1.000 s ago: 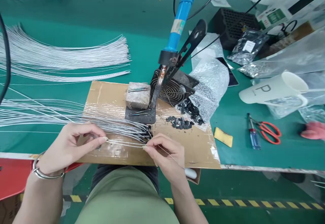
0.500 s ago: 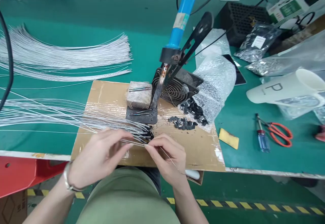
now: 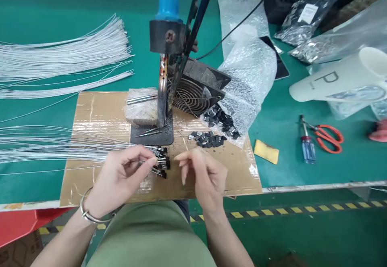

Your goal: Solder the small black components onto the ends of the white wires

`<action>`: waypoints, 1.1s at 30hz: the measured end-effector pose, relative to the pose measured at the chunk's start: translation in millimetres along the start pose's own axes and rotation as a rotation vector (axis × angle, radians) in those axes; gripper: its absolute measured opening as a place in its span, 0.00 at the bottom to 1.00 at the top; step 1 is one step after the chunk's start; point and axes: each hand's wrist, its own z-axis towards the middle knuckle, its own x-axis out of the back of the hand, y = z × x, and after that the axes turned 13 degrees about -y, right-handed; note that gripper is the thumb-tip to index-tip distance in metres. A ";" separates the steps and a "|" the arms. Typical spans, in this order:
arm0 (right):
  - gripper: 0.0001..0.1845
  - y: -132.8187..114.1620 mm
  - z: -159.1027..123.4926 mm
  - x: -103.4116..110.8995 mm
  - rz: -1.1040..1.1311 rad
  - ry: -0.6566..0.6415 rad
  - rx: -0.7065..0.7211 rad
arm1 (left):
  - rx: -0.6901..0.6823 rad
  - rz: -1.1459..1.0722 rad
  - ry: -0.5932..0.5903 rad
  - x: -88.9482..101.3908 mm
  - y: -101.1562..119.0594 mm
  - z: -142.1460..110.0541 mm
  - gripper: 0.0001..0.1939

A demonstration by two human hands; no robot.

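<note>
My left hand (image 3: 130, 172) pinches a thin white wire (image 3: 75, 169) close to its end, thumb against forefinger. Around those fingertips lie white wires with small black connectors (image 3: 163, 174) on their ends. To the right, my right hand (image 3: 207, 174) has its fingers curled, with a thin strand (image 3: 185, 142), apparently solder wire, sticking up from it. The two hands are apart. Above them a soldering iron (image 3: 163, 73) with a blue handle points tip-down, clamped in a black stand arm (image 3: 195, 15).
A wrapped block (image 3: 140, 115), a round-grilled fan (image 3: 196, 97) and loose black connectors (image 3: 208, 140) sit on or by the cardboard (image 3: 238, 174). White wire bundles (image 3: 60, 59) lie left; a yellow sponge (image 3: 266, 152), screwdriver (image 3: 308, 148), red-handled cutters (image 3: 329, 138) and white cup (image 3: 335, 79) lie right.
My right hand has drawn away from my left hand and the wire end, fingers lifted. The wire end in my left hand has moved left, among the connectors. The whole view has shifted.
</note>
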 end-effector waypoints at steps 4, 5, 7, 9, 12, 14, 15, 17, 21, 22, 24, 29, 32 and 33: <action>0.22 -3.5 -2.7 5.1 0.187 0.039 -0.042 | 0.030 -0.040 0.062 4.5 -2.0 4.3 0.11; 0.24 -5.7 -4.7 5.7 0.200 0.021 -0.059 | 0.031 -0.048 0.073 5.2 -2.2 4.8 0.11; 0.32 -10.3 -9.0 5.5 0.225 -0.080 -0.092 | 0.041 -0.058 0.083 6.0 -1.8 5.9 0.10; 0.37 -13.5 -11.7 2.8 0.241 -0.256 -0.109 | 0.053 -0.047 0.087 5.9 -0.7 6.9 0.10; 0.36 -13.1 -10.4 -5.2 0.202 -0.482 -0.076 | 0.068 -0.035 0.089 5.1 1.2 8.4 0.10; 0.34 -10.5 -7.4 -10.9 0.165 -0.512 -0.037 | 0.064 -0.036 0.085 4.6 3.1 9.1 0.10; 0.33 -9.3 -6.0 -13.0 0.153 -0.493 -0.022 | 0.060 -0.038 0.083 4.4 4.4 9.3 0.10; 0.34 -7.8 -4.4 -15.1 0.152 -0.404 0.002 | 0.056 -0.043 0.078 3.7 7.0 9.2 0.10; 0.32 -9.8 -2.5 -14.3 0.170 -0.097 -0.015 | 0.079 -0.102 0.151 1.7 9.0 8.3 0.08; 0.29 -10.5 -1.5 -14.5 0.157 -0.027 -0.039 | 0.075 -0.111 0.169 1.4 8.3 8.3 0.08; 0.18 -11.2 1.4 -16.3 0.143 0.038 -0.099 | 0.045 -0.107 0.171 1.7 6.0 8.4 0.07; 0.08 -9.5 10.0 -24.8 0.302 -0.069 -0.179 | 0.013 -0.068 0.108 5.1 2.9 7.6 0.06; 0.07 -9.9 13.4 -27.2 0.413 -0.111 -0.234 | 0.027 -0.102 0.072 6.1 3.9 6.2 0.07; 0.07 -10.4 14.2 -27.5 0.440 -0.119 -0.248 | 0.038 -0.111 0.064 6.1 4.2 5.9 0.07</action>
